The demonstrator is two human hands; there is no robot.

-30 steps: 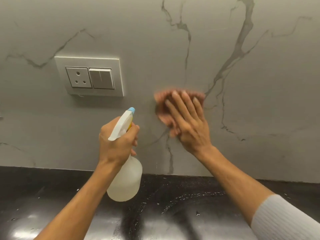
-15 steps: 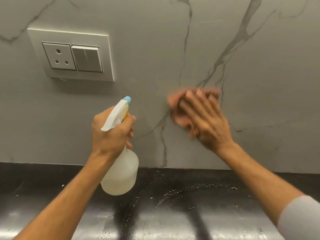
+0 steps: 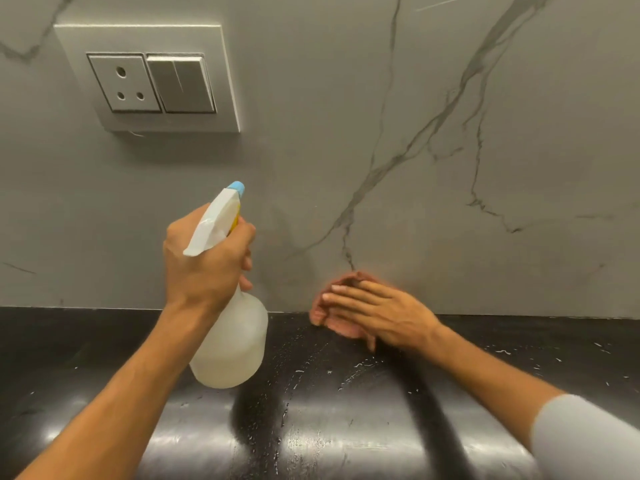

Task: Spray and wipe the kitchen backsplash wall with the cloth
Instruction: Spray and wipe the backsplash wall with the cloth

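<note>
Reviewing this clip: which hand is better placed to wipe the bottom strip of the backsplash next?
The right hand. It presses the pink cloth flat on the backsplash just above the black counter, while the left hand is occupied holding the spray bottle away from the wall.

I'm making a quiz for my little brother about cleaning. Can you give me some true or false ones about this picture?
1. The left hand holds a spray bottle. True.
2. The spray bottle stands on the counter. False: it is held up in the air, above the black counter.
3. The right hand presses a pinkish cloth low on the wall, near where it meets the counter. True.
4. The cloth is covering the socket. False: the socket and switch plate is bare, up on the left, far from the cloth.
5. The bottle's nozzle tip is red. False: it is light blue.
</note>
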